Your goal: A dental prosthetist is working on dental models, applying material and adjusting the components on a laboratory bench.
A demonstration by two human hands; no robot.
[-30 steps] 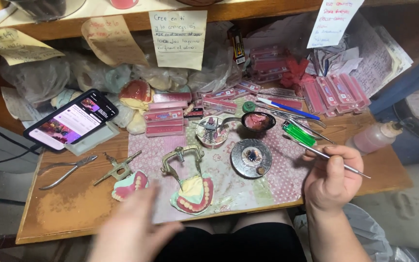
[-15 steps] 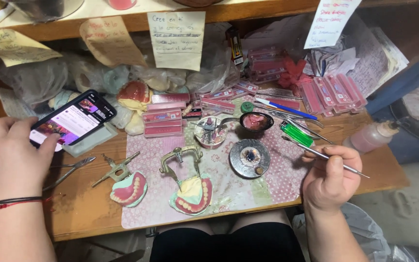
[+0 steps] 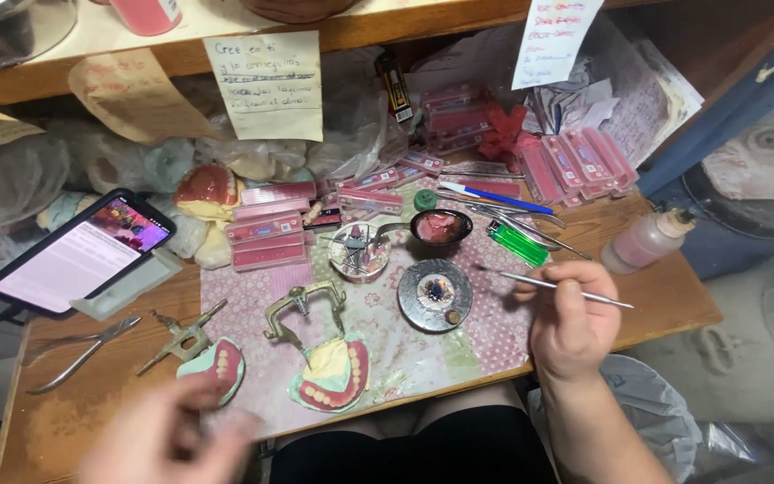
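1. Metal carving instrument (image 3: pixel 553 287) is resting in the right hand (image 3: pixel 573 324), pinched pen-style between fingers and thumb, lying nearly level with its working tip pointing left toward the round metal dish (image 3: pixel 435 295).
2. That right hand is hovering over the right edge of the patterned cloth (image 3: pixel 494 332), just beside the dish and near the green lighter (image 3: pixel 519 244); the tip is not touching anything.
3. Left hand (image 3: pixel 165 439) is sweeping across the lower left of the bench as a blur; I cannot tell whether it is gripping anything or hanging loose. It is sitting closest to the smaller denture model (image 3: pixel 217 369) on its brass articulator.
4. Larger denture model (image 3: pixel 333 376), pink wax with a row of teeth, is lying tilted on the cloth, mounted in its own brass articulator (image 3: pixel 302 314), between the two hands.
5. Judging by this layout, wax work on the tooth set-ups is in hand: the tool is standing ready while the free hand is coming in near a model.
6. Any following move would call for steadying a model firmly, then bringing the fine tip in lightly, since the soft wax and set teeth would mark or shift easily.
7. Pliers (image 3: pixel 73 351) are lying at far left, and a lit phone (image 3: pixel 78 254) is leaning behind them.
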